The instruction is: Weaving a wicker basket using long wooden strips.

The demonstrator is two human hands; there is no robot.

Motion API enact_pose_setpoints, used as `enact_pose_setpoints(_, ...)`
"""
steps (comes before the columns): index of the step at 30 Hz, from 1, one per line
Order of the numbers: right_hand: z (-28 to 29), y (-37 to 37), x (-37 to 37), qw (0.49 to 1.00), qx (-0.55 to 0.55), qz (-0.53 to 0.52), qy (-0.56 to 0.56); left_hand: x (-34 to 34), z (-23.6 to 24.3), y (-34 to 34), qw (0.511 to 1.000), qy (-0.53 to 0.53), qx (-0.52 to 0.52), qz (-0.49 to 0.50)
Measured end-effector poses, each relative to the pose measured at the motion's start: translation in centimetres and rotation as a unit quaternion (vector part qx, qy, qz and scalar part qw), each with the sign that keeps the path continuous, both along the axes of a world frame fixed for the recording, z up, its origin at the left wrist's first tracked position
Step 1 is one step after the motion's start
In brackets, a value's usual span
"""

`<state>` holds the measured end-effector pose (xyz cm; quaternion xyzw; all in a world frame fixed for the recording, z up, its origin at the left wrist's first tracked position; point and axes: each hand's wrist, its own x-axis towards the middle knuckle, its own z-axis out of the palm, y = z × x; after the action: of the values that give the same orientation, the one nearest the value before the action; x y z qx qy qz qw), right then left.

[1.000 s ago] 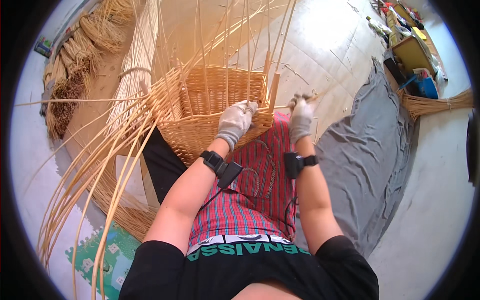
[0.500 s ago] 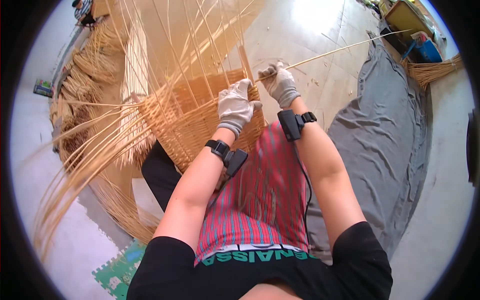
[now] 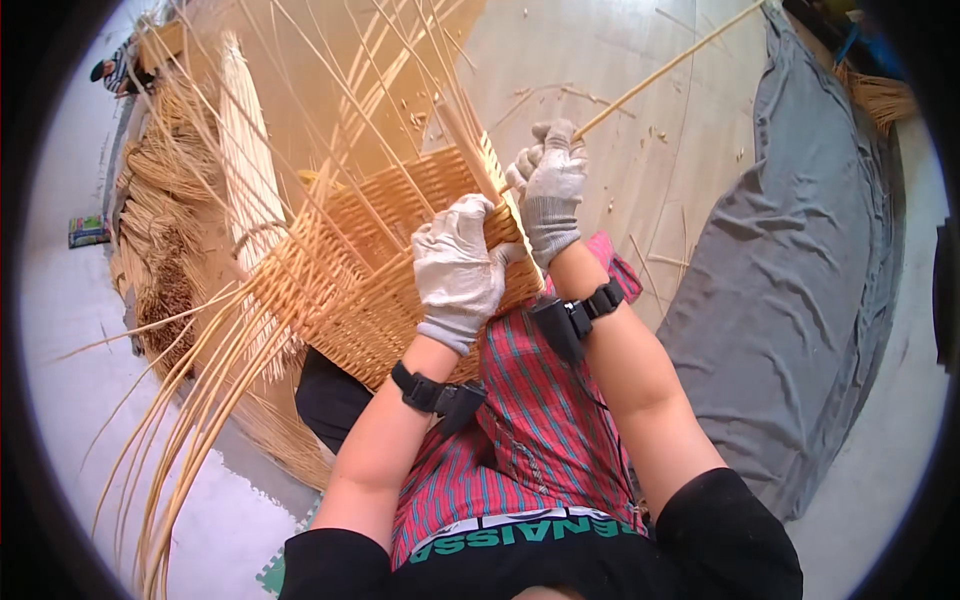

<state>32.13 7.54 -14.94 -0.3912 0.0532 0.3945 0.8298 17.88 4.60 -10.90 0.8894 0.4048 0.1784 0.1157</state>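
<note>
A half-woven rectangular wicker basket [image 3: 365,325] leans over my lap, its upright stakes rising from the edge and a fringe of loose strands hanging off its left side. My left hand [image 3: 460,268], in a pale glove, is closed over the near wall close to the right corner. Just beyond that corner my right hand [image 3: 550,190], gloved too, grips a long cane strand [image 3: 655,85] in a fist. From the fist the strand runs up to the upper right. Where its other end meets the weave is hidden by my fingers.
Bundles of cane [image 3: 165,225] and a pale sheaf of straight rods [image 3: 248,150] lie at the left. Grey cloth [image 3: 780,290] spreads along the right. Cane offcuts [image 3: 660,258] litter the floor. Another person [image 3: 118,72] is at the far upper left.
The strand in my right hand now points more steeply upward. The basket's right corner has turned slightly, and both hands stay at it. The whole view has shifted a little.
</note>
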Motion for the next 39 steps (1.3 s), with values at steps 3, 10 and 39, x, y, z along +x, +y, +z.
enact_pose_setpoints(3,0.5,-1.0,-0.5,1.0,0.021,-0.013,-0.017,-0.1,0.7,0.4,1.0,-0.022,0.008,-0.018)
enact_pose_setpoints(10,-3.6,-1.2,1.0,0.99,0.064,0.066,0.107,-0.8,-1.5,-0.4,0.998,-0.029,-0.03,0.043)
enact_pose_setpoints(39,3.7,0.9,2.1,0.571,-0.203,0.531,-0.592,-6.6,-1.4,3.1,0.514,-0.716,-0.45,0.142)
